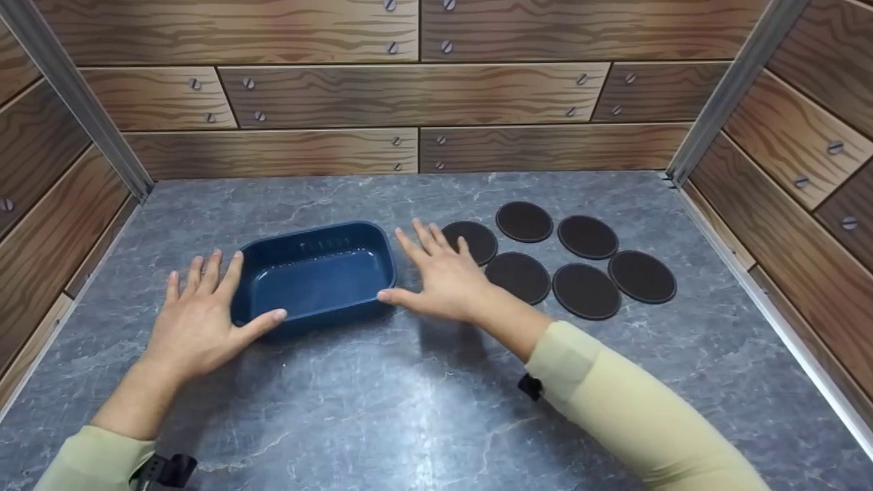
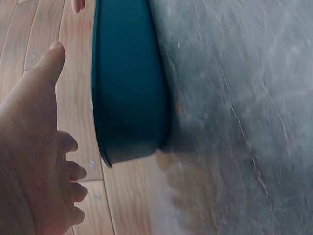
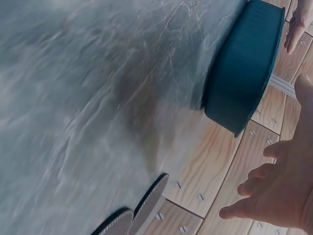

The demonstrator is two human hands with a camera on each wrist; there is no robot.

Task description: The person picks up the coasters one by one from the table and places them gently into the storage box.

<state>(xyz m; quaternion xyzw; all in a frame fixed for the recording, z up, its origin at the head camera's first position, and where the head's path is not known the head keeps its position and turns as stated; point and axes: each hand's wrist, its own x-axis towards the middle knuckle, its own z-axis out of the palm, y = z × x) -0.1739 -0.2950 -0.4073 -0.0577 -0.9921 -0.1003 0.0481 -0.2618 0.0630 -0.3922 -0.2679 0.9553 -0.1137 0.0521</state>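
Note:
A dark blue rectangular tub (image 1: 317, 279) with rounded corners stands on the grey marbled table, and nothing lies inside it. My left hand (image 1: 201, 320) is at its left end, fingers straight and spread, thumb over the near left corner. In the left wrist view that hand (image 2: 36, 132) shows apart from the wall of the tub (image 2: 129, 83). Beyond the opposite end my right hand (image 1: 443, 276) spreads its fingers, thumb near the front right corner. The right wrist view shows this hand (image 3: 279, 186) holding nothing, with a gap to the tub (image 3: 242, 68).
Several round dark brown coasters (image 1: 586, 291) lie flat on the right of the table (image 1: 409, 416); my right hand partly covers the leftmost coaster (image 1: 477, 240). Wood-patterned panels (image 1: 409, 95) wall the back and both sides, with metal posts (image 1: 723, 88) at the corners.

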